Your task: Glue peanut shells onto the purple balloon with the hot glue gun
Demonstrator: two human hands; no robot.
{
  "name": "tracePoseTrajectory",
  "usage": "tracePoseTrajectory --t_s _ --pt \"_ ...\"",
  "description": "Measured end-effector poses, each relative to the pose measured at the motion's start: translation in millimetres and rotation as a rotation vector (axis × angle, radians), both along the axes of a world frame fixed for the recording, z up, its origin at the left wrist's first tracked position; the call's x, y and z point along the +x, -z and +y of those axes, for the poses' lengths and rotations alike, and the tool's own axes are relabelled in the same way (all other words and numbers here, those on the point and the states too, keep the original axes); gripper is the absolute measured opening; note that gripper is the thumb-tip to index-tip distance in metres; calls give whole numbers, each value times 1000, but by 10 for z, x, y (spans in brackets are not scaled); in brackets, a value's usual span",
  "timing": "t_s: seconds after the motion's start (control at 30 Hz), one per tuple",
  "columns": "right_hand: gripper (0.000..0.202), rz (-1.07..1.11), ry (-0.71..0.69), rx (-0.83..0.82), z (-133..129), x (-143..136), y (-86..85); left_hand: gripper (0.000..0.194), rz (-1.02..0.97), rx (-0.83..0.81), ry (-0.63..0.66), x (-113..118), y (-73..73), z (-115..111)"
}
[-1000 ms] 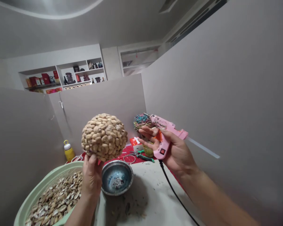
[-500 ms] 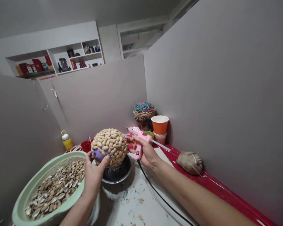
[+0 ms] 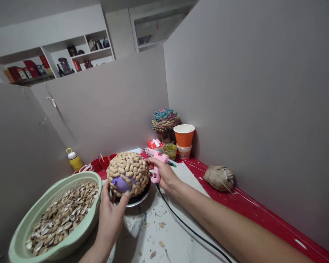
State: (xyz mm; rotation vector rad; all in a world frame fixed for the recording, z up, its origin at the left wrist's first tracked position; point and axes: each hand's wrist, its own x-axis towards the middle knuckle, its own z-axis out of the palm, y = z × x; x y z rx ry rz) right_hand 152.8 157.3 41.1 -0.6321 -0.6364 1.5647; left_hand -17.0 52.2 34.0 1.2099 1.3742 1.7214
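My left hand (image 3: 111,213) holds a ball covered in nut shells (image 3: 128,171) from below, just over a metal bowl (image 3: 137,198). A bare purple patch of the ball (image 3: 122,183) faces me. My right hand (image 3: 164,173) grips a pink glue gun (image 3: 155,164) with its nozzle pointing left, close to the ball's upper right side. The gun's black cord (image 3: 186,228) runs back across the table under my right arm.
A green basket (image 3: 22,237) full of shells sits at the left. Behind stand a yellow bottle (image 3: 74,160), red cups (image 3: 101,163), a multicoloured shell ball (image 3: 165,120), stacked orange cups (image 3: 184,140). A twine ball (image 3: 218,178) lies at the right. Grey partitions enclose the table.
Both hands came down from chest height toward the table. The ball was turned so its purple patch faces me and now sits above the bowl. The glue gun moved in close to the ball.
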Motion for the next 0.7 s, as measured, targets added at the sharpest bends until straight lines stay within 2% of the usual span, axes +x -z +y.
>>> tracePoseTrajectory --t_s 0.1,0.2,0.47,0.7 --pt "9 -14 6 3 -11 -6 -15 73 51 -86 -3 -5 44 -51" --pt "11 -30 4 5 -30 -25 -10 74 -12 -135 27 -90 107 -62" --pt "13 -65 -6 10 -47 -37 -2 75 15 -165 56 -256 169 -220" --pt "16 -110 -27 12 -31 -42 52 73 274 -126 45 -418 354 -365"
